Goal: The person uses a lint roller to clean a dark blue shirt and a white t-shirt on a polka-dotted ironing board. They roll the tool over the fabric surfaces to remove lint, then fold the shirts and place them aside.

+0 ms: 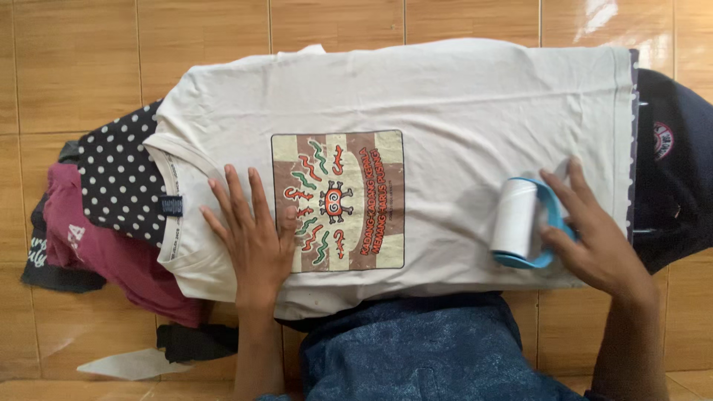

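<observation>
While left hand (252, 238) pins shirt (445, 96), right hand's (594, 238) grip holds roller (514, 217).

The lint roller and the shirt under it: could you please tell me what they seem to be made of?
The lint roller looks like smooth blue plastic around a white, probably paper, roll. The shirt seems soft cream knit cloth, likely cotton: matte, finely creased.

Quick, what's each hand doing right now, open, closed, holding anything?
Left hand: open, flat on the cream T-shirt.
Right hand: closed on the blue lint roller.
</observation>
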